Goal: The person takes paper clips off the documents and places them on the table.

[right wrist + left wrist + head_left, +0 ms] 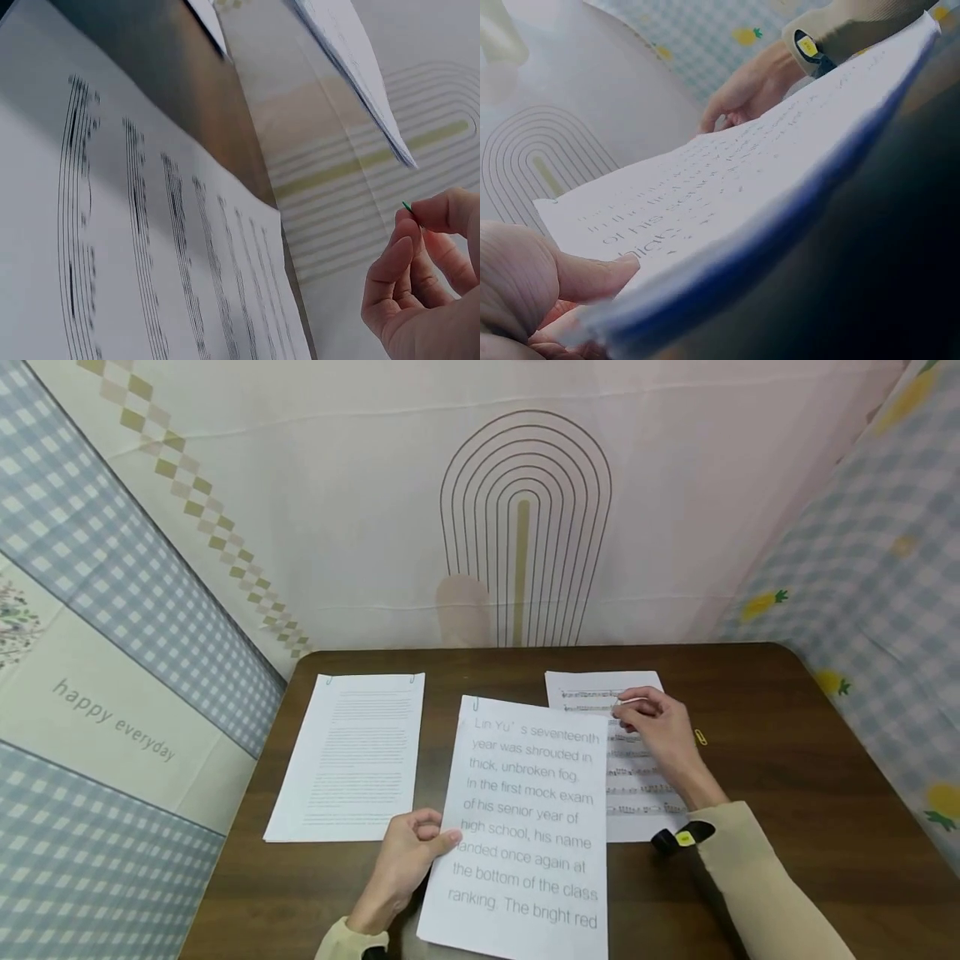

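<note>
My left hand [405, 860] grips the left edge of a large-print stack of paper [525, 835], thumb on top, holding it tilted above the table. A green paper clip [475, 703] sits on this stack's top left corner. Near the top right corner, my right hand [660, 731] pinches a small green paper clip [407, 205] between thumb and forefinger, apart from the paper. Beneath that hand lies a stack of sheet music [645, 785], partly covered by the raised stack. A yellow paper clip [701, 737] is at the music's right edge.
Another printed stack [360, 760] lies at the left of the brown table [787, 760], with two clips along its top edge. A patterned cloth [360, 527] hangs behind the table, and checked cloths flank both sides.
</note>
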The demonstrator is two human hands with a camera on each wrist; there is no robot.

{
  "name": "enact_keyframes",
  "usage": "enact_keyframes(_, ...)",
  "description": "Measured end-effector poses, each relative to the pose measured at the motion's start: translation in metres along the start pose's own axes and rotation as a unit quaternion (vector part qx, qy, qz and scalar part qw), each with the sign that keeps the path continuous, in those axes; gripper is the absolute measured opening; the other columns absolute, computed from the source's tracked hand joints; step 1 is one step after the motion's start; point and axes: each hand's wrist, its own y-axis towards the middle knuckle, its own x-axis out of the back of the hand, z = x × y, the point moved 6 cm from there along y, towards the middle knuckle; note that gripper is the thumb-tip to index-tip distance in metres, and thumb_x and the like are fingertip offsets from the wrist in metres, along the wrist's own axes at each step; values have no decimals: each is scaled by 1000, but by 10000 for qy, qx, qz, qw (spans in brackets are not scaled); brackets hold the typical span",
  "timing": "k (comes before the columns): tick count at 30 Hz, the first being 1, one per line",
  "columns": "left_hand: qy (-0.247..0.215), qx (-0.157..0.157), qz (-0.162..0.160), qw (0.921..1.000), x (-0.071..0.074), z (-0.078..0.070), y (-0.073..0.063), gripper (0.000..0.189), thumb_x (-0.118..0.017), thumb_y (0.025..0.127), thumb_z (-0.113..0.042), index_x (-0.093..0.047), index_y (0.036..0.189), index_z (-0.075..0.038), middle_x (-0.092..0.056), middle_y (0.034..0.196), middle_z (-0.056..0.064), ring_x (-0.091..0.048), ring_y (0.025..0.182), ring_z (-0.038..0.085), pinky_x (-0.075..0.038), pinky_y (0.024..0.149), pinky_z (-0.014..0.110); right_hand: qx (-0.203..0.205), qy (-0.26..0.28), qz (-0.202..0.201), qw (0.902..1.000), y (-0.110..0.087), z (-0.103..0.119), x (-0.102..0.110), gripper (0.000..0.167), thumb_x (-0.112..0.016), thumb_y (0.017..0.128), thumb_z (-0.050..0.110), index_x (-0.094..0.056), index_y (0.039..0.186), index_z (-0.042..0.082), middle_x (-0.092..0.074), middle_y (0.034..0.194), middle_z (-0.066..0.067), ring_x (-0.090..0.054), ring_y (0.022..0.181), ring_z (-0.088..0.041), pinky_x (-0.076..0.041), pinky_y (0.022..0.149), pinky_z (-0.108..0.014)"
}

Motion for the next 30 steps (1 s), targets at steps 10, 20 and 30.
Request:
enact_keyframes(10,94,35,-23,9999,0,-4,-3,19,-78,95,-1,-70,109,10,-83,92,23,-81,70,25,-67,64,33,-27,-402,-361,9985,-6,-18,50,25,-73,106,28,-70,125,11,-73,92,21,-69,87,-10,-58,78,-20)
enact_keyframes(20,-1,85,-93,9999,0,-4,-5,20,-78,95,-1,-69,109,10,-83,91,22,-80,68,24,-66,62,31,-123,-537,-589,9967,-3,-48,94,28,-72,107,23,-69,128,5,-76,93,19,-68,84,-12,-56,72,-22)
enact_keyframes(30,3,89,-48,9999,-2,-6,-6,20,-78,95,-1,-69,110,10,-84,88,19,-80,68,22,-65,63,30,-325,-1174,-710,9900,-3,-77,123,33,-67,110,26,-69,134,3,-68,92,28,-65,85,-4,-55,72,-19)
